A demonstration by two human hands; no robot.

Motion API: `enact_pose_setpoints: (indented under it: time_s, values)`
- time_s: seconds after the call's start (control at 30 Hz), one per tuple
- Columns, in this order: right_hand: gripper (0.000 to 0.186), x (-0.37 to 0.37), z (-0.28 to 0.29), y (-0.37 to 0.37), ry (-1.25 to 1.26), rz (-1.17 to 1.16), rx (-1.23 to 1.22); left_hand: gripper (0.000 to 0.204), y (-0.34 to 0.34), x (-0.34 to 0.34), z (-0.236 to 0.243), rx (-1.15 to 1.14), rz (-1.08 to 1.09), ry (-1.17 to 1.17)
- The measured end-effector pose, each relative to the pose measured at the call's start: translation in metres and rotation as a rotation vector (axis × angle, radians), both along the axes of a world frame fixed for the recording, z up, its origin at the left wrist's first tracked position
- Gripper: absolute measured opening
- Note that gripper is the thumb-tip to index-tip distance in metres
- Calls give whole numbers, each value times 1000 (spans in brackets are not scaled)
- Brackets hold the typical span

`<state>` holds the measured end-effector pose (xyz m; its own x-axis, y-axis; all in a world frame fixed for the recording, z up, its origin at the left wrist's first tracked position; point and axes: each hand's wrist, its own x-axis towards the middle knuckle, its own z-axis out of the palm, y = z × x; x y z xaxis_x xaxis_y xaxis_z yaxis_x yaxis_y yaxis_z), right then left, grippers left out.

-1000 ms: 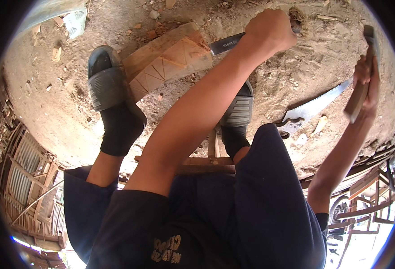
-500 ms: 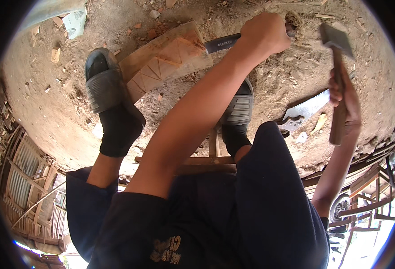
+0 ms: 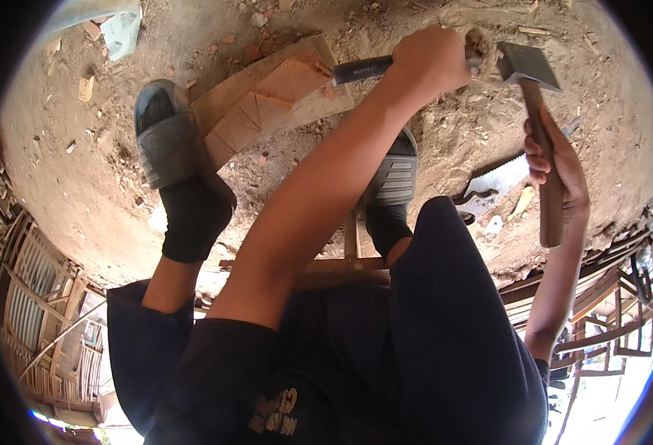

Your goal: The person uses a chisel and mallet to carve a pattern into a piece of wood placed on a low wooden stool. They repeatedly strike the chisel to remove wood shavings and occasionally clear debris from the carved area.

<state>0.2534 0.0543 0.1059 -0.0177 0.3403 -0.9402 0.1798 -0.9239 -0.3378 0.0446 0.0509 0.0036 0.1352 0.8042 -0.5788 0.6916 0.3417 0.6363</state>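
My left hand point(image 3: 432, 61) is closed round a chisel point(image 3: 361, 70). The chisel lies nearly level, its dark blade pointing left with the tip at the right end of a curved wooden piece point(image 3: 230, 119). Past my fist, the frayed butt of its handle sticks out to the right. Triangular lines and a rough cut patch mark the wood, which lies on the dirt beside my left sandal. On the right, my right hand point(image 3: 560, 167) grips the wooden handle of a hatchet point(image 3: 528, 65). Its broad metal head is a small gap away from the chisel's butt.
A handsaw point(image 3: 496, 182) lies on the ground left of my right hand, near a pale yellow piece point(image 3: 521, 202). My sandalled feet flank the wood, the left sandal point(image 3: 167, 144) against it. Wood chips are scattered over the dirt. A wooden bar point(image 3: 341, 265) lies near my legs.
The hatchet has swung left, its head now closer to the chisel's butt. My left hand and the chisel have shifted slightly left. The view has also moved a little.
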Motion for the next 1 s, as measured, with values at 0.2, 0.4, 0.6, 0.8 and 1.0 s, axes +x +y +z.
enact_pose_setpoints:
  time_s: [0.2,0.4,0.6,0.8,1.0]
  values:
    - [30,61,-10,39,452,-524,353,26,11,4,0,-13,94,-79]
    - [34,-31,0,-28,72,57,21,26,3,-11,-6,57,51,-12]
    - [34,-7,-2,-35,351,-222,-55,24,1,-10,15,8,-23,25]
    - [32,-7,-47,-59,322,-423,-93,24,-11,-23,36,168,-54,-112]
    - [35,5,-64,-88,244,-372,-89,20,-39,-60,49,643,103,-409]
